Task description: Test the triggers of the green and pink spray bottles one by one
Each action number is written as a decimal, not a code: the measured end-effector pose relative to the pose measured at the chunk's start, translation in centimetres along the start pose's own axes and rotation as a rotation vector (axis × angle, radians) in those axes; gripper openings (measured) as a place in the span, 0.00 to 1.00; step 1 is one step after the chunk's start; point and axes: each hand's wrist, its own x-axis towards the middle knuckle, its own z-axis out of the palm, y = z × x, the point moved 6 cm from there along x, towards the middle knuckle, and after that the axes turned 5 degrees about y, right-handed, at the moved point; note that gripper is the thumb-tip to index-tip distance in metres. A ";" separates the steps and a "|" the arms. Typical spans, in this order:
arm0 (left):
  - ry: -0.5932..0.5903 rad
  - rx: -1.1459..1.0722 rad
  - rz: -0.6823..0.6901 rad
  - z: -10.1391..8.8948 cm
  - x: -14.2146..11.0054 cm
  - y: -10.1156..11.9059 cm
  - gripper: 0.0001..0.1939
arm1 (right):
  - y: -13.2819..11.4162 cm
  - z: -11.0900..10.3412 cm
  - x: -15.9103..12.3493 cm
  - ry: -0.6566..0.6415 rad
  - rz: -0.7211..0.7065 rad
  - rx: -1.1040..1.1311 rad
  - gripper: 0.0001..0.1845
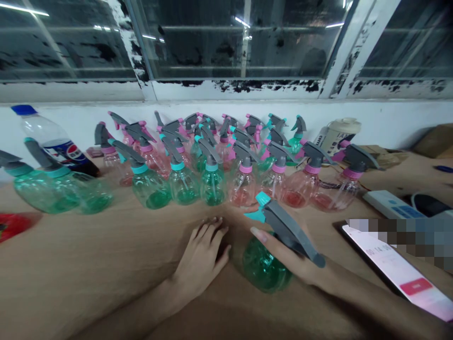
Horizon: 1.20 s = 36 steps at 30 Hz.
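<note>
My right hand (288, 255) is closed around the neck area of a green spray bottle (265, 267) with a grey and turquoise trigger head. The bottle is close to me at centre right, its trigger pointing left. My thumb lies across its near side, and most of the other fingers are hidden behind it. To its left, my left hand (203, 248) rests on the wooden table with fingers stretched out and nothing in it. Beyond both hands, several green spray bottles (212, 184) and pink spray bottles (242, 186) stand in rows.
At the back left a cola bottle (71, 148) leans beside more green sprayers. A lit phone (399, 269) lies at right, with a white device (392, 205) behind it. A pale jug (341, 132) stands by the wall. Something red (16, 225) lies at the left edge.
</note>
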 end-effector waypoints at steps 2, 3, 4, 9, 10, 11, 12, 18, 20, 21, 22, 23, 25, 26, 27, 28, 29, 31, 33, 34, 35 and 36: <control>0.010 -0.019 -0.004 0.0 0.0 0.0 0.16 | 0.1 0.1 0.0 -0.012 0.008 0.009 0.10; 0.017 -0.034 -0.007 -0.1 0.0 0.0 0.16 | 0.2 0.0 0.1 -0.014 0.010 0.010 0.09; 0.023 -0.055 -0.010 -0.2 0.0 0.0 0.16 | 0.2 0.0 0.1 -0.011 0.011 0.011 0.08; 0.029 -0.272 -0.002 -1.4 -0.3 0.8 0.11 | 0.3 -0.3 -0.1 0.013 0.026 -0.004 0.05; 0.026 -0.324 -0.001 -1.7 -0.4 1.1 0.10 | 0.4 -0.2 -0.2 0.021 0.036 0.000 0.05; 0.026 -0.370 -0.003 -1.9 -0.5 1.3 0.10 | 0.5 -0.2 -0.2 0.032 0.043 0.008 0.06; 0.022 -0.406 -0.009 -2.1 -0.6 1.6 0.10 | 0.5 -0.1 -0.3 0.043 0.044 0.015 0.07; -0.006 -0.431 -0.079 -2.1 -1.3 2.4 0.25 | 0.0 0.3 -0.6 0.061 -0.016 -0.009 0.11; 0.003 -0.415 -0.094 -2.7 -1.5 2.7 0.30 | -0.3 0.7 -0.8 0.060 -0.019 -0.006 0.13; 0.007 -0.412 -0.095 -3.1 -1.6 2.8 0.32 | -0.5 1.1 -0.8 0.057 -0.026 -0.001 0.15; 0.007 -0.410 -0.096 -3.5 -1.7 3.0 0.34 | -0.7 1.5 -0.9 0.049 -0.034 0.008 0.16; 0.010 -0.408 -0.100 -4.1 -1.8 3.2 0.35 | -1.0 2.1 -0.9 0.042 -0.043 0.023 0.17; 0.008 -0.402 -0.126 -5.1 -2.2 3.3 0.35 | -1.4 3.5 -0.9 0.030 -0.036 0.082 0.19; 0.008 -0.397 -0.143 -5.6 -2.4 3.2 0.34 | -1.6 4.3 -0.8 0.017 -0.013 0.121 0.21; 0.011 -0.385 -0.162 -6.2 -2.7 3.1 0.33 | -1.7 5.1 -0.8 -0.003 0.017 0.160 0.25; 0.012 -0.368 -0.175 -6.7 -3.1 3.0 0.32 | -1.8 5.9 -0.8 -0.034 0.045 0.197 0.29; 0.013 -0.347 -0.183 -7.2 -3.5 2.8 0.31 | -2.0 6.7 -0.9 -0.081 0.069 0.228 0.35; 0.033 -0.296 -0.185 -8.3 -4.6 2.3 0.31 | -2.4 7.9 -1.3 -0.193 0.082 0.241 0.48; 0.082 -0.229 -0.190 -9.5 -6.2 1.5 0.31 | -2.5 8.5 -1.8 -0.291 0.062 0.179 0.59; 0.116 -0.186 -0.201 -10.0 -7.1 0.9 0.31 | -2.4 8.5 -2.1 -0.325 0.046 0.130 0.62; 0.142 -0.137 -0.225 -10.5 -8.1 0.1 0.31 | -2.2 8.5 -2.4 -0.347 0.034 0.082 0.63; 0.166 -0.080 -0.264 -10.8 -9.1 -0.9 0.32 | -1.9 8.4 -2.7 -0.356 0.026 0.047 0.62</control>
